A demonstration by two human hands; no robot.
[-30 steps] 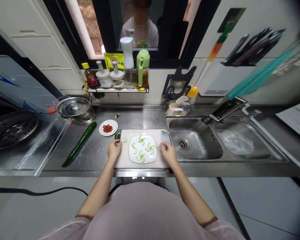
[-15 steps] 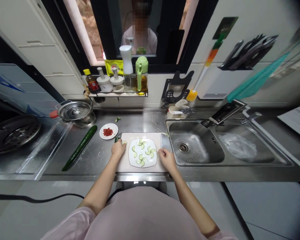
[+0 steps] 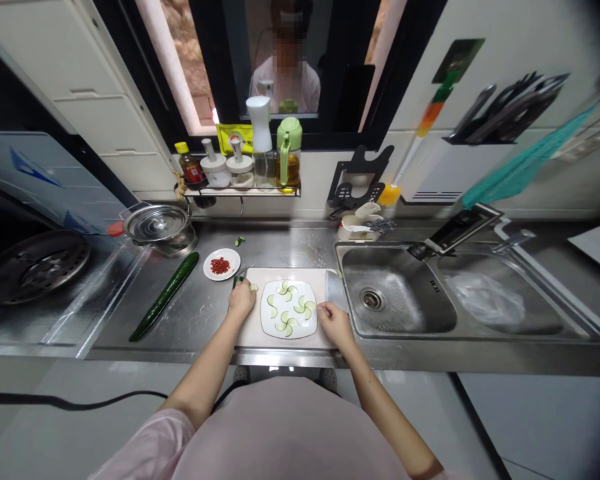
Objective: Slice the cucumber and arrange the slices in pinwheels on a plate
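Observation:
A white square plate (image 3: 290, 328) lies on the pale cutting board (image 3: 250, 337), with thin cucumber slices (image 3: 286, 325) laid out in pinwheel shapes. At the board's left side, my left hand (image 3: 241, 300) is closed around a piece of cucumber (image 3: 254, 288), whose pale cut face shows by the fingers. My right hand (image 3: 336, 323) is at the plate's right edge, thumb and fingers pinched together; whatever is between them is too small to make out. Just beyond it, the cleaver blade (image 3: 333, 287) lies flat on the board's right side.
A whole cucumber (image 3: 165, 297) and a small plate of chopped red pieces (image 3: 220, 265) lie to the left. Behind them stands a lidded pot (image 3: 160, 227). The double sink (image 3: 397, 287) borders the board on the right. A condiment rack (image 3: 240, 192) hangs at the back.
The view has shifted slightly. My right hand's pinched fingertips have come a little closer to the plate's right edge. My left hand stays on the cucumber piece.

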